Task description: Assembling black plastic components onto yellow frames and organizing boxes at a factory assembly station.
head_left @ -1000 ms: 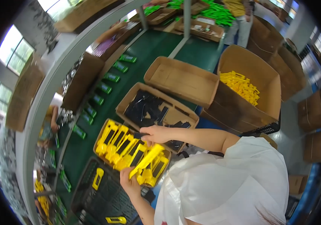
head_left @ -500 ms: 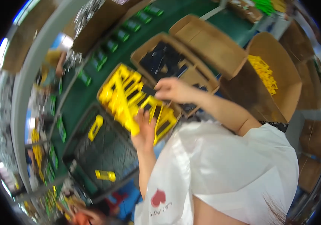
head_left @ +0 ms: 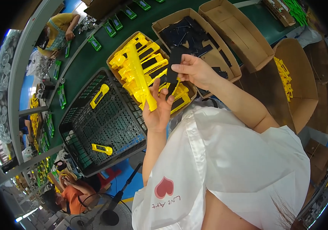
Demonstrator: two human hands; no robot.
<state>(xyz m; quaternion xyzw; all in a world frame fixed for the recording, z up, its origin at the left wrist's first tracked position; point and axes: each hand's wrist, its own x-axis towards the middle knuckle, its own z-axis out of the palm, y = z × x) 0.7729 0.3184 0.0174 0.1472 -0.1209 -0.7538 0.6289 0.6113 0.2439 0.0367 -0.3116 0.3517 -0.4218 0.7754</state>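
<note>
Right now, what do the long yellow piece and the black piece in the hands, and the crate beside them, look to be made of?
Yellow piece, in the left hand: likely moulded plastic, with uniform bright colour and a slight sheen. Black piece, in the right hand: flat, matte, probably plastic; too small to tell for certain. Black crate: rigid moulded plastic, with a lattice floor and grid walls.

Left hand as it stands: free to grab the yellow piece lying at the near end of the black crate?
Probably not yet. The left hand already holds a long yellow part. The crate is open-topped and the yellow piece lies uncovered.
</note>
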